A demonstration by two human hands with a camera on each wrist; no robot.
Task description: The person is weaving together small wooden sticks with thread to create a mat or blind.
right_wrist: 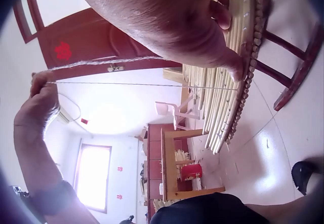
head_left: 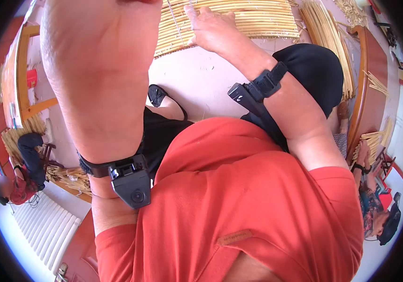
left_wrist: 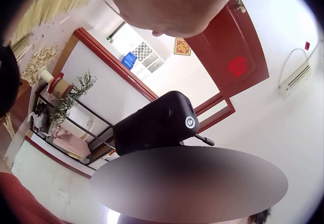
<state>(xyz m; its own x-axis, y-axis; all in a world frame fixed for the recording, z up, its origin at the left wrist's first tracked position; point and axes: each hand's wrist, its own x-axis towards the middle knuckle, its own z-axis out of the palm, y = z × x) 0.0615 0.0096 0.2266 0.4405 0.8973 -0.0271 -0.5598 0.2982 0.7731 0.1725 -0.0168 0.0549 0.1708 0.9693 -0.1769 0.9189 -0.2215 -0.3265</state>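
My left hand [head_left: 100, 70], raised close to the head camera, grips a light twisted cord [right_wrist: 116, 61] with its fingers curled, as the right wrist view shows. A thinner string [right_wrist: 136, 84] also runs taut from that hand down to a mat of pale reed stalks [head_left: 267, 21]. In the left wrist view only the bare underside of the hand or forearm shows, at the top. My right hand [head_left: 215, 30] rests on the mat with fingers spread over the stalks, its thumb [right_wrist: 234, 68] pressing near the edge where the stalk ends line up.
A bundle of loose stalks [head_left: 326, 42] lies right of the mat. A dark red wooden stand [right_wrist: 288, 54] is by the mat's edge. A wooden frame [head_left: 23, 80] stands at left. Other people sit at both sides, one in red [head_left: 20, 185]. A black shoe [head_left: 157, 95] is on the floor.
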